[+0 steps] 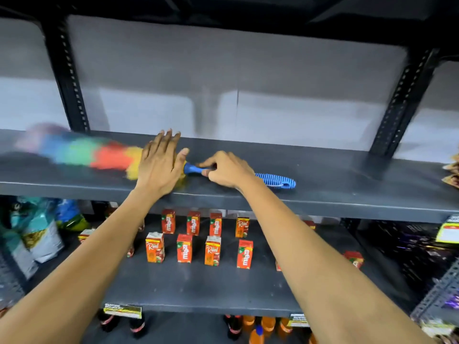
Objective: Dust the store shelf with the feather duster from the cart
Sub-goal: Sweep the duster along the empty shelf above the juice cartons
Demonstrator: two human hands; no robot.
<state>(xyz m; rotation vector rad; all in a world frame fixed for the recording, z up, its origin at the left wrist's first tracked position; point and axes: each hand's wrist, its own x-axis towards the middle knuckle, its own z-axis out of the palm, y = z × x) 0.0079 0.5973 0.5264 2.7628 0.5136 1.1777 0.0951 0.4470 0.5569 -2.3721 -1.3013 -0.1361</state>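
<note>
On the upper shelf (323,180), near its front edge, the feather duster (109,155) lies flat with its long axis running left to right, almost parallel to that edge. The rainbow feathers point to the left and look blurred; the blue ribbed handle (275,180) ends to the right. The right hand (227,170) is closed around the thin blue neck between feathers and grip, so it is the hand that holds the tool. The left hand (159,165) is spread open, fingers straight, and lies over the yellow base of the feathers. I judge that a sweep would go along this axis. Below, juice cartons (185,248) stand on the lower shelf (198,289).
</note>
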